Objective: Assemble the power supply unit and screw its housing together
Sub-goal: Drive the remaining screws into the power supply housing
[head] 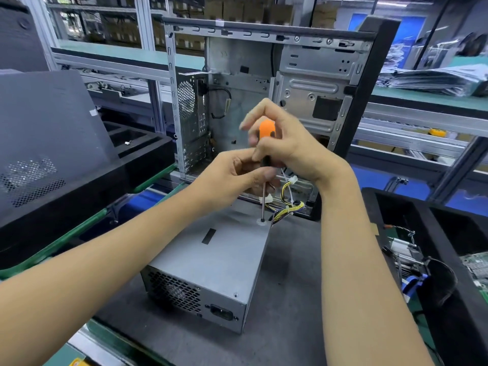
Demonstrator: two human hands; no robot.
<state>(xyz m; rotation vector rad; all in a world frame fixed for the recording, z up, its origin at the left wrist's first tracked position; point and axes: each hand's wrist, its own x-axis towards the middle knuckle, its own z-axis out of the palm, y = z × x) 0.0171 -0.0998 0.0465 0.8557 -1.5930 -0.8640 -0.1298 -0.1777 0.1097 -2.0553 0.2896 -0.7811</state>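
A grey metal power supply unit (211,262) lies on the dark mat in the middle, its fan grille and power socket facing me. A bundle of yellow and black cables (289,207) leaves its far end. An orange-and-black screwdriver (266,133) stands upright with its tip on a screw (262,220) at the far right corner of the top cover. My right hand (287,143) grips the handle from above. My left hand (237,175) pinches the lower handle and shaft.
An open, bare computer case (264,88) stands upright just behind the unit. A dark side panel (45,143) leans at the left over black foam trays. A black tray (433,260) with circuit boards and a cooler sits at the right.
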